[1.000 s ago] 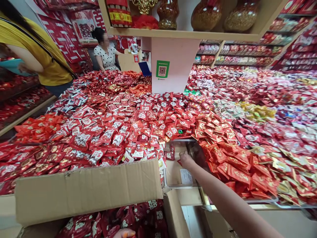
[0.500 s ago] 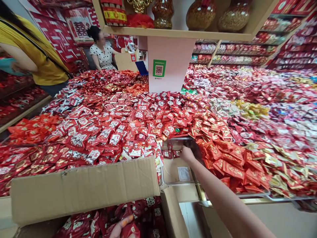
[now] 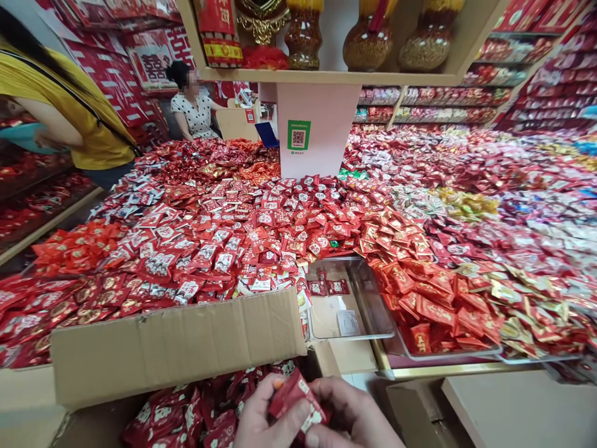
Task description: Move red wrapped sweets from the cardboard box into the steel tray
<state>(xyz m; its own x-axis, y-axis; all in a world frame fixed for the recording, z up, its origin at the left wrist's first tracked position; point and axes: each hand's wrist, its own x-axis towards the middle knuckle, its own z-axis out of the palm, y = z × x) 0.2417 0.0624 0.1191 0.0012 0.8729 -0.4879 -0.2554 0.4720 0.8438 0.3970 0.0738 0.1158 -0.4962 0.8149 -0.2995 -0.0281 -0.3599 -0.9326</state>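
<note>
Above the right side of an open cardboard box (image 3: 181,339), my left hand (image 3: 265,414) and my right hand (image 3: 347,410) are together. Both are closed on a dark red candy packet (image 3: 293,395) with white print, thumbs pressed on its front. Whether more than one packet is between the fingers I cannot tell. Dark red packets (image 3: 168,410) of a like look fill the box below. Beyond the hands is a clear plastic tray (image 3: 321,320) with a few small dark red packets (image 3: 336,287) at its back and a white paper label (image 3: 347,323).
Heaps of red wrapped sweets (image 3: 186,255) cover the display on the left, with orange-red packets (image 3: 433,305) right of the tray. A wooden shelf (image 3: 326,76) with jars overhangs a pink pillar (image 3: 317,124). Two people are at the left: a yellow shirt (image 3: 97,140) and a dotted blouse (image 3: 198,115).
My right hand has come back from the tray to meet my left over the box. My left hand has risen with a packet. Small packets stay in the tray.
</note>
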